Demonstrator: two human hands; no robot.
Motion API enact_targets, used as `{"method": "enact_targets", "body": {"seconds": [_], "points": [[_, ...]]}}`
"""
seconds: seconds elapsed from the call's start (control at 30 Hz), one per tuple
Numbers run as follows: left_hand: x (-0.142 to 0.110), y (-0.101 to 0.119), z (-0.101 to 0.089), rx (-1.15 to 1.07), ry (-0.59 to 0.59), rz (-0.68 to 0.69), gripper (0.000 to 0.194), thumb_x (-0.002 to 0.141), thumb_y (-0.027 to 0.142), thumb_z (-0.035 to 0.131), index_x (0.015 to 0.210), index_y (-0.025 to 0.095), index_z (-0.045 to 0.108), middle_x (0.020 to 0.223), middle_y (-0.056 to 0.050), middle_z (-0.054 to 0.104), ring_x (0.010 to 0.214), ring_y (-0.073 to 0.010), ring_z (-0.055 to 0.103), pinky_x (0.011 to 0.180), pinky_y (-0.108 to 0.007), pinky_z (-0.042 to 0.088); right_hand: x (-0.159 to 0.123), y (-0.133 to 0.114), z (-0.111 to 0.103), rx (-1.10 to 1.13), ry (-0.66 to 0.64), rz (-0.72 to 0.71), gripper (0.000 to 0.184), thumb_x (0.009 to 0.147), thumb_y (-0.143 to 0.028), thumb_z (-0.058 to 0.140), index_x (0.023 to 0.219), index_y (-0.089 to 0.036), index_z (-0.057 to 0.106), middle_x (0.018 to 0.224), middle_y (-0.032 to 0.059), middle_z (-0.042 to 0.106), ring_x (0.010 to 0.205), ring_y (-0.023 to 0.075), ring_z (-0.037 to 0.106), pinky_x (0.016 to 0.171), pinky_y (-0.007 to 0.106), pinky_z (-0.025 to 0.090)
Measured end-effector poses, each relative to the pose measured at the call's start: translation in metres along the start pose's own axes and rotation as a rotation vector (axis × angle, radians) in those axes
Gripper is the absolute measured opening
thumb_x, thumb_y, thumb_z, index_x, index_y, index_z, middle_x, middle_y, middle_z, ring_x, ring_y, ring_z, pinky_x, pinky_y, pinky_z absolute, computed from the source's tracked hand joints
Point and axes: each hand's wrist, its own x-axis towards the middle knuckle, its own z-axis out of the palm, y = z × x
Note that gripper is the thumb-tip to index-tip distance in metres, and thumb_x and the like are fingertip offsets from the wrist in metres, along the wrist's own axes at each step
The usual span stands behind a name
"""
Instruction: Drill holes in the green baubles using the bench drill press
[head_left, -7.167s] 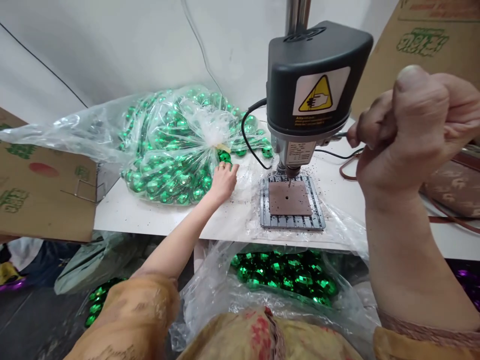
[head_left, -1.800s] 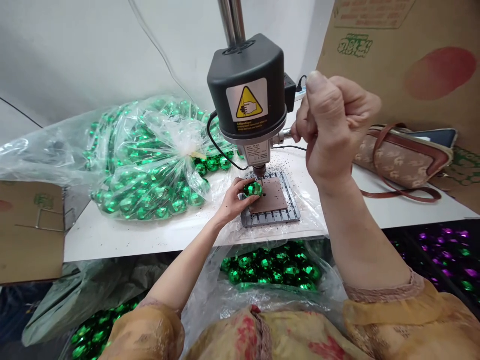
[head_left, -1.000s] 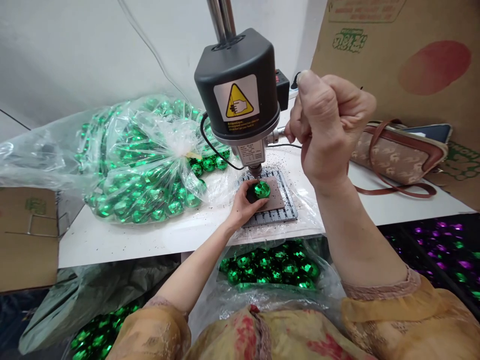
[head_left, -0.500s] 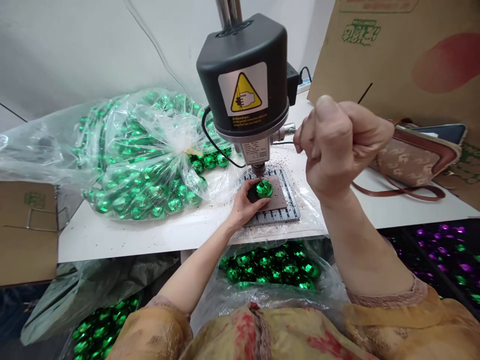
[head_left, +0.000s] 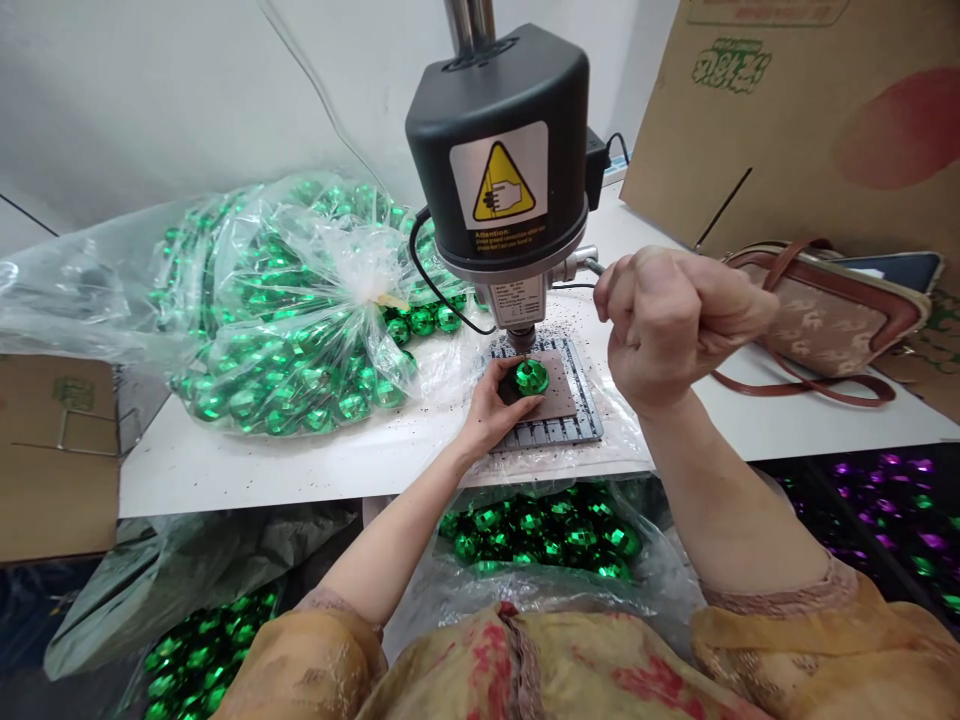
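My left hand [head_left: 491, 405] grips a shiny green faceted ball [head_left: 532, 377] between thumb and fingers. The ball rests on a brown square board [head_left: 561, 398], which lies on the slotted grey base plate [head_left: 581, 428] of a small drill press [head_left: 499, 150]. Just above the ball is the chuck [head_left: 522, 340]; its thin bit points down at the ball's top, and I cannot tell how deep it reaches. My right hand [head_left: 667, 320] is wrapped around the feed lever [head_left: 592, 262] at the press's right side. Most of the lever is hidden in my fist.
A tied clear bag [head_left: 300, 310] of green balls fills the table's left. Another open bag of green balls [head_left: 540, 530] sits below the table edge. At right are a handbag [head_left: 832, 305] and a cardboard box [head_left: 810, 120]. Dark shavings dot the white table [head_left: 285, 470].
My left hand went from the tied bag to the drill press with a green ball, then slid it under the bit. My right fist has lowered with the lever.
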Motion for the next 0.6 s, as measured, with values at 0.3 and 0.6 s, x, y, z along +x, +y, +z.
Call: {"method": "enact_targets", "body": {"seconds": [0.3, 0.6], "points": [[0.001, -0.002, 0.001, -0.029, -0.001, -0.005, 0.059, 0.077, 0.040, 0.083, 0.124, 0.021, 0.054, 0.130, -0.012, 0.065, 0.125, -0.0288, 0.062, 0.107, -0.046, 0.051, -0.007, 0.006, -0.004, 0.009, -0.010, -0.080, 0.058, 0.090, -0.022, 0.059, 0.052, -0.017, 0.015, 0.046, -0.0053, 0.019, 0.039, 0.0039, 0.026, 0.041, 0.026, 0.024], [0.000, 0.002, 0.002, -0.028, 0.010, -0.009, 0.059, 0.076, 0.044, 0.083, 0.122, 0.021, 0.055, 0.125, -0.011, 0.067, 0.121, -0.0278, 0.063, 0.104, -0.045, 0.052, -0.014, -0.005, -0.013, -0.037, -0.109, -0.018, 0.054, 0.088, -0.022, 0.059, 0.050, -0.017, 0.021, 0.046, -0.0057, 0.025, 0.040, 0.0037, 0.028, 0.045, 0.027, 0.032]]}}
